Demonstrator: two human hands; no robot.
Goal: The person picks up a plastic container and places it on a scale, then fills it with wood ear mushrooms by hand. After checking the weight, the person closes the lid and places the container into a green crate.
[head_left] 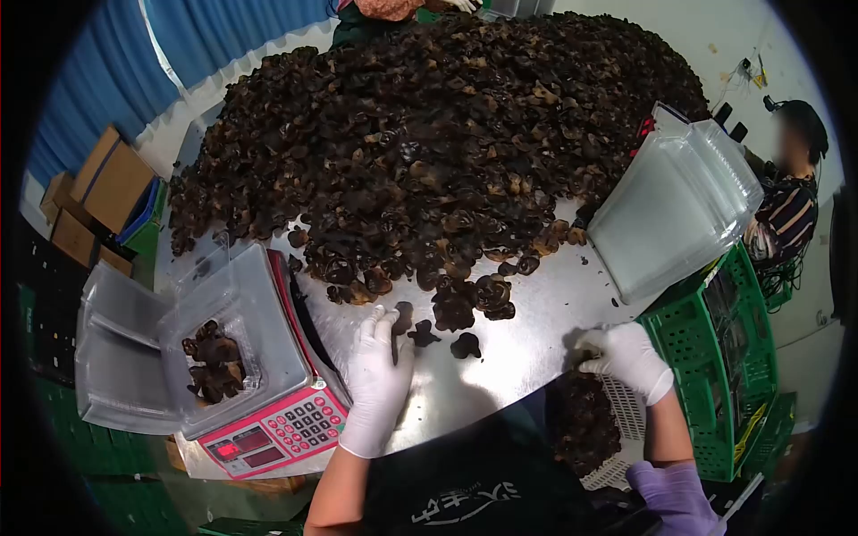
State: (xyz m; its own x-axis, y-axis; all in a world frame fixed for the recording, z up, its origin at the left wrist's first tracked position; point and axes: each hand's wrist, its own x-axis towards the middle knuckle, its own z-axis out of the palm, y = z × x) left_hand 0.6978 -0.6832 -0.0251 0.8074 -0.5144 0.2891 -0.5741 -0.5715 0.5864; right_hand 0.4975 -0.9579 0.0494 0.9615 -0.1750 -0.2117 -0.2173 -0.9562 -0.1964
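Note:
My left hand [377,382], in a white glove, rests on the metal table with its fingers stretched out. Just beyond its fingertips lie a few loose wood ear mushrooms [465,345], in front of the big dark pile [447,161]. My right hand [631,359], also gloved, is at the table's near edge, fingers pinched on a small dark wood ear mushroom [574,341]. Beneath it a white perforated basket [631,409] holds more mushrooms [583,424]. On the left, a pink-edged scale [299,422] carries an open clear plastic box [252,362] with several mushrooms inside.
A stack of clear plastic boxes [666,210] stands on the table's right side, beside green crates [715,357]. One person [786,205] is at the right; another person's clothing [366,27] shows behind the pile. Cardboard boxes [112,183] stand at the left.

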